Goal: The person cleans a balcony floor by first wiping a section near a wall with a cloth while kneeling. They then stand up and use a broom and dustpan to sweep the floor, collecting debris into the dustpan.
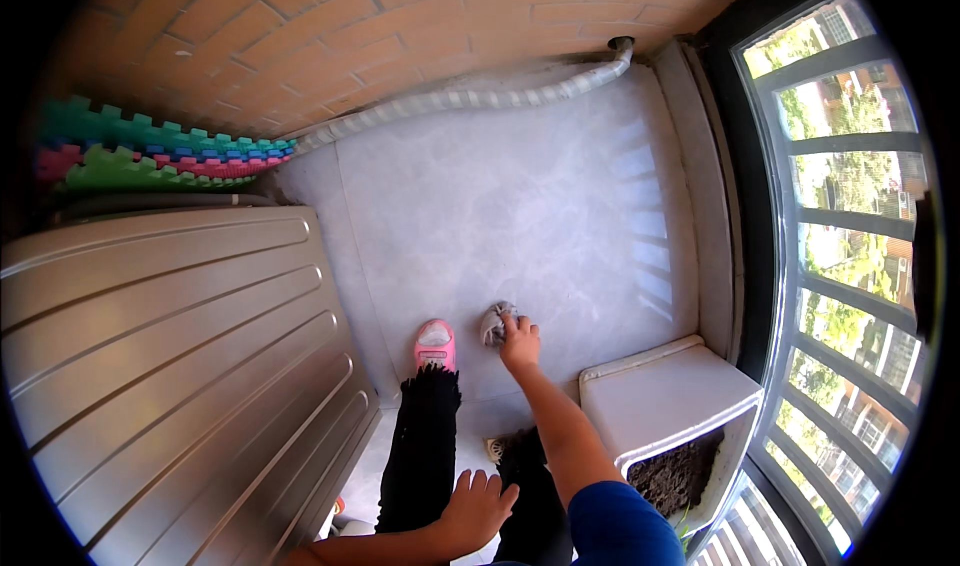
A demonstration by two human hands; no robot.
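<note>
A crumpled grey cloth (494,324) lies bunched on the pale grey floor tile (470,196). My right hand (520,343) is closed on it from the right, pressing it down against the floor. My left hand (480,511) is near the lower edge, over my legs in black trousers, with its fingers spread and holding nothing. Just left of the cloth is my foot in a pink slipper (436,344).
A brown ribbed metal panel (200,356) stands at left, with colourful foam mats (170,156) behind it. A wrapped hose (480,98) runs along the brick wall. At right are a white planter (665,391) holding soil and a barred window (850,211). A floor drain (494,450) shows between my legs.
</note>
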